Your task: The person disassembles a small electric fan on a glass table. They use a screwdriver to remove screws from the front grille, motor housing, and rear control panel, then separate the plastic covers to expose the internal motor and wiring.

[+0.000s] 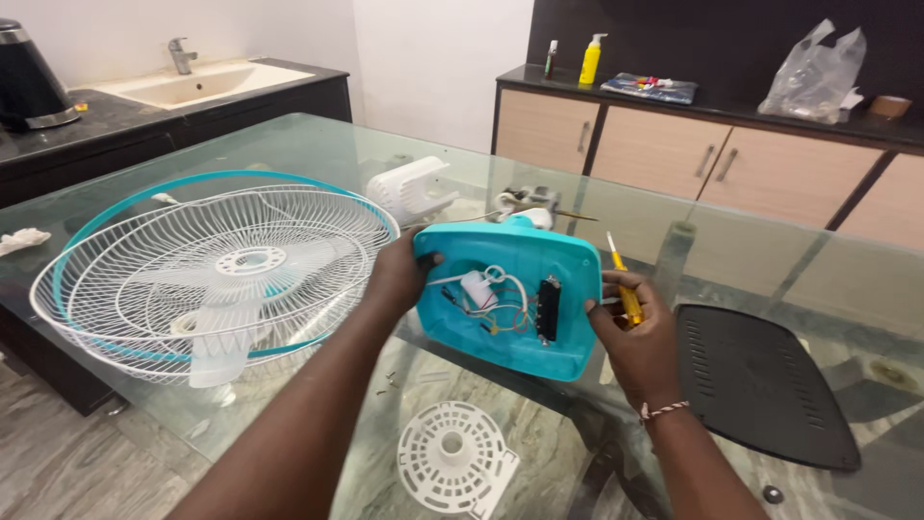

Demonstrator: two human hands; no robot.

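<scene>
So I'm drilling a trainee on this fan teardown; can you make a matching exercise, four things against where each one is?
Things:
1. turquoise plastic fan base with exposed wires
2. yellow-handled screwdriver
3. white wire fan guard with turquoise rim
4. black slotted plastic panel

Places:
A. lying on the glass table, far right
B. in the right hand
C. held between both hands, left hand on its edge
D. on the glass table, left

Pairs: 1-C, 2-B, 3-D, 4-A

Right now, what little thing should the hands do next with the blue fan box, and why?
Probably bring the yellow screwdriver in the right hand to the open turquoise fan base. The left hand steadies its other edge, and the white and red wires and black switch block inside lie exposed.
</scene>
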